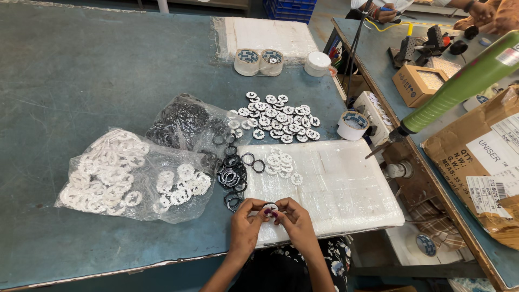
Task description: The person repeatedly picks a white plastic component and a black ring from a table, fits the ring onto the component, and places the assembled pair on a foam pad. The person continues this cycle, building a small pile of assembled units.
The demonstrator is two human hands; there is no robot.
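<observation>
A clear plastic bag of white rings [116, 178] lies on the left of the table [70, 81]; a clear bag of black rings [184, 123] lies just behind it; a small open brown box [417, 84] sits on the right table; a big brown cardboard box [484, 162] with white labels [494, 148] stands at the right edge.

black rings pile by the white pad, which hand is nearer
Left. The left hand sits just below and right of the black rings; the right hand lies farther right, over the white pad. Both pinch a small round part.
</observation>
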